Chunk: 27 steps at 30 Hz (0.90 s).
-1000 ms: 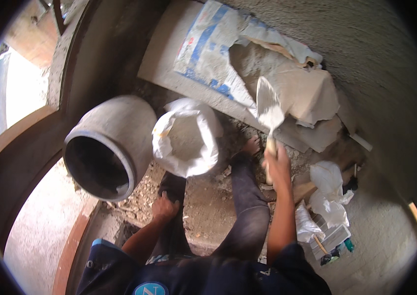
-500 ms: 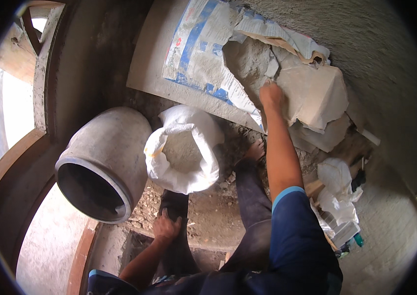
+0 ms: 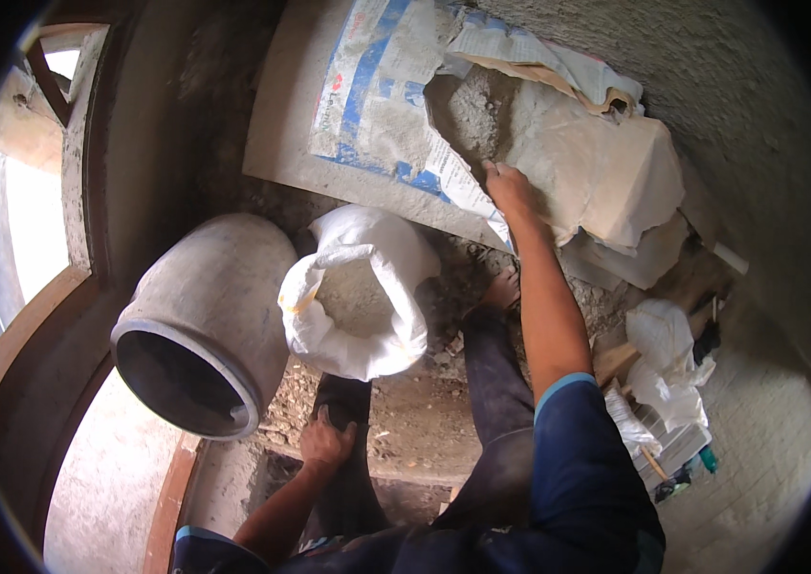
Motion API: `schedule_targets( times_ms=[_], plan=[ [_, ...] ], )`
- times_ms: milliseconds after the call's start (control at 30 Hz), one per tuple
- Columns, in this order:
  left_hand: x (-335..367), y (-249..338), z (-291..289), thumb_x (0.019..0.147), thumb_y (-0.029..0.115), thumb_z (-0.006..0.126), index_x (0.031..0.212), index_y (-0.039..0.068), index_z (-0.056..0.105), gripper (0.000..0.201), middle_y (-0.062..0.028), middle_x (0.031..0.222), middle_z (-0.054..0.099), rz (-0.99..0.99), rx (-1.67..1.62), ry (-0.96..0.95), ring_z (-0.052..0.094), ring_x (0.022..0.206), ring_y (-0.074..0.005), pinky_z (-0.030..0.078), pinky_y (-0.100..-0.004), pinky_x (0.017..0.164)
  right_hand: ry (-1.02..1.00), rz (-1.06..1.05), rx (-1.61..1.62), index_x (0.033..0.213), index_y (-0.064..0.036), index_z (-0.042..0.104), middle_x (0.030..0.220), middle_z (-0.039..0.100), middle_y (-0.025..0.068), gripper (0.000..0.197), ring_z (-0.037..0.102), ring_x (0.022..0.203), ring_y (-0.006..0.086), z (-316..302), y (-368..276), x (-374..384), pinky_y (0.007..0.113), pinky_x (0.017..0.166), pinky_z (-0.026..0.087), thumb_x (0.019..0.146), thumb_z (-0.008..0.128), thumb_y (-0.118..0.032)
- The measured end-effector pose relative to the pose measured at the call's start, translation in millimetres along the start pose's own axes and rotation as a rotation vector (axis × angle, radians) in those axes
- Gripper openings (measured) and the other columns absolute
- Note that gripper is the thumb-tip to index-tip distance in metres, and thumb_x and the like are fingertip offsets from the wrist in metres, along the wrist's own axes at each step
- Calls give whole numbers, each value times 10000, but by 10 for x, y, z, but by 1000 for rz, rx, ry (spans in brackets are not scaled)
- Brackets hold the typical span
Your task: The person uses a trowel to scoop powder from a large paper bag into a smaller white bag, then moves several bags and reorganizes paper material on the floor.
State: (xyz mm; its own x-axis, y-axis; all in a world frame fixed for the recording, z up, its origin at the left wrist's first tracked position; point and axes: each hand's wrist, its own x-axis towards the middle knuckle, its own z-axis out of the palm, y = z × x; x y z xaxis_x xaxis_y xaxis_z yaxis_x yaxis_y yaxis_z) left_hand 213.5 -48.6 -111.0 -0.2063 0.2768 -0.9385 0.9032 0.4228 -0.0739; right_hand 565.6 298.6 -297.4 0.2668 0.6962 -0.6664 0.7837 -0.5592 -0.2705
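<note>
A torn paper bag [image 3: 382,105], white with blue bands and a brown inner layer, lies on its side at the far end. Grey powder [image 3: 474,110] shows through its wide tear. My right hand [image 3: 513,188] reaches to the near edge of that opening with its fingers closed; what they hold is hidden. My left hand [image 3: 327,444] rests on my left knee, its fingers stretched out and nothing in them. Between the hands stands a white woven sack [image 3: 396,359] with a rolled rim, holding grey powder [image 3: 353,301].
Left of the sack, a large grey drum [image 3: 209,273] lies tilted, its dark mouth toward me. A pale board [image 3: 276,143] lies under the paper bag. Crumpled white plastic [image 3: 659,349] lies at the right by a rough wall [image 3: 769,220]. A wood-framed opening [image 3: 77,191] is at far left.
My right hand has moved slightly left and nearer along the bag's opening. A flat grey piece seen beside it earlier no longer shows. My left hand stays on the knee.
</note>
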Motion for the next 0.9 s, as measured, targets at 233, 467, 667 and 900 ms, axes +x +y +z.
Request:
schedule_targets(
  times_ms=[233,467,667,900],
  plan=[
    [8,65,-28,783,443,687,1326,-63,434,784,-302,1125,599,-11,13,-23,602,1039,-413,476,-455,913,-64,-76,-10,1084,-40,638,1130,610,252,454,548,1094,446,80,-68,78,481,934,428,948,428,-418],
    [-55,149,7,785,455,678,1345,-38,432,786,-299,1181,575,-43,39,-9,585,1088,-403,461,-446,948,-106,-107,101,1048,-13,643,1056,630,248,443,575,1021,431,49,-40,163,459,860,448,947,464,-406],
    [-98,139,64,797,462,659,1346,-43,432,780,-295,1186,576,-68,35,-34,586,1085,-406,465,-448,945,-174,-122,510,1077,49,642,918,682,128,440,575,851,173,-63,132,0,333,787,454,942,551,-360],
    [-163,113,100,801,450,654,1336,-61,432,772,-304,1170,580,-39,2,-14,599,1056,-411,475,-458,918,-212,119,687,1114,-48,622,728,606,87,395,553,506,159,-386,175,-393,312,467,457,949,545,-398]
  ],
)
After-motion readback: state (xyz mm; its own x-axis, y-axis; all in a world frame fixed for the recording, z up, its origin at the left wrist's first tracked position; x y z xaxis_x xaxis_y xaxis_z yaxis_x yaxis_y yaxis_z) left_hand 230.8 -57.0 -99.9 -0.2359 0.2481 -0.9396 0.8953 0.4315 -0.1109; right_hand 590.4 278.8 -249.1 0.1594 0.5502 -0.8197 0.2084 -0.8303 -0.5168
